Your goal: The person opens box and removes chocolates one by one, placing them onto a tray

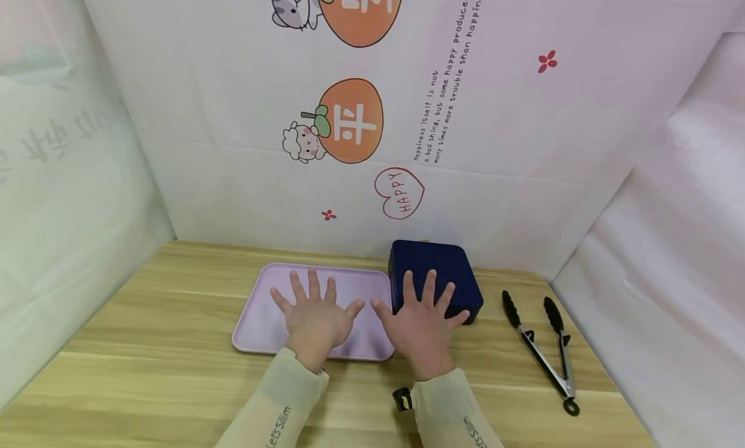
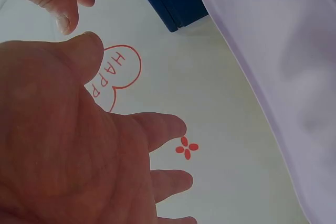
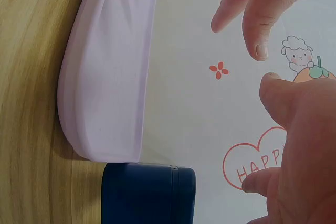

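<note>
Both hands hover palm down with fingers spread, holding nothing. In the head view my left hand point(image 1: 317, 320) is over the lilac tray point(image 1: 256, 306), and the left wrist view shows a gap between the palm point(image 2: 68, 140) and that tray point(image 2: 278, 40). My right hand point(image 1: 420, 331) is in front of the dark blue box point(image 1: 433, 257), its fingers covering part of the lid. The two thumbs point toward each other, a little apart. In the right wrist view the blue box point(image 3: 144, 192) stands against the tray's end point(image 3: 110, 77).
Black-and-silver tongs point(image 1: 547, 357) lie spread on the wooden table point(image 1: 145, 344) at the right. A printed white cloth point(image 1: 495, 125) hangs behind the table, and more white cloth point(image 1: 669, 293) hangs at its sides. A dark strap point(image 1: 402, 399) shows by the right sleeve.
</note>
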Action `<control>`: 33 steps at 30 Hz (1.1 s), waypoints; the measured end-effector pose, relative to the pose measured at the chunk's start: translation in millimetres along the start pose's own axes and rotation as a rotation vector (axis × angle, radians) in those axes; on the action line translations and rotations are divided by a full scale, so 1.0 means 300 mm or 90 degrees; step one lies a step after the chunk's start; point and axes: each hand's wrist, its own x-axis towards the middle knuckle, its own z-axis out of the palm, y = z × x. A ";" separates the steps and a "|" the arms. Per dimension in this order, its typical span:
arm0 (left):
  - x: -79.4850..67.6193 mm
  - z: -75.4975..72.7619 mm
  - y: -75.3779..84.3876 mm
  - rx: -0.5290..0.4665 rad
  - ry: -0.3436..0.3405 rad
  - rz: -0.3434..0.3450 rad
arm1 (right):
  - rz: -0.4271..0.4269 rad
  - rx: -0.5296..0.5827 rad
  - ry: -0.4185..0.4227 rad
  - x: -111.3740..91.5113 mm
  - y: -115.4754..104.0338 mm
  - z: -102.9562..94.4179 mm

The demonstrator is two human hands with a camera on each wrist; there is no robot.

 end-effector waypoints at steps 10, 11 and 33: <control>0.059 -0.001 -0.004 -0.111 0.032 0.032 | -0.029 -0.002 0.050 0.027 0.069 -0.016; 0.069 -0.004 -0.004 -0.141 0.039 0.038 | -0.032 -0.004 0.052 0.033 0.080 -0.023; 0.270 0.020 0.138 -1.000 -0.235 0.008 | 0.202 0.507 -0.105 0.246 0.492 -0.249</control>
